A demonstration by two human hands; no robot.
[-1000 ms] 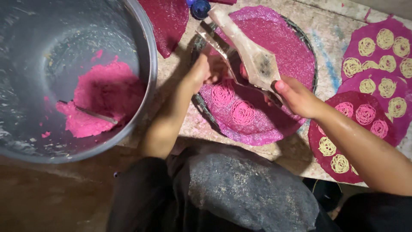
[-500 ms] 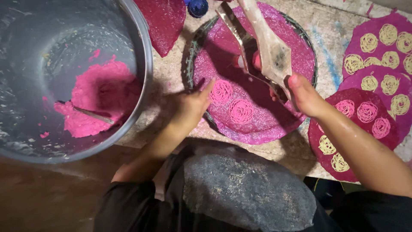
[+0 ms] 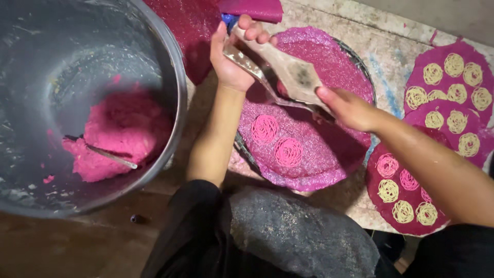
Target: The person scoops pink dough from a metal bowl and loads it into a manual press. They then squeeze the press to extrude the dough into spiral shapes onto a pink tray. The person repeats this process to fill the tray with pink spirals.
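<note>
The rigid long-handled wooden-and-metal noodle press, judged light and stiff, is gripped above the round magenta mat at its handle ends by the left hand and right hand.

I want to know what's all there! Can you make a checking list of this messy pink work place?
Surface: worn, stained slab, pale with blue marks.
Job's things: wooden press held over a round pink mesh mat carrying two pink coils.
Clutter: big grey tub of pink dough with a spoon in it; more mats with yellow and pink coils.
Grippers: left hand grips the press's upper end; right hand grips its lower end.
Cables: nothing seen.
Surroundings: brown floor, person's dark clothing below.
</note>
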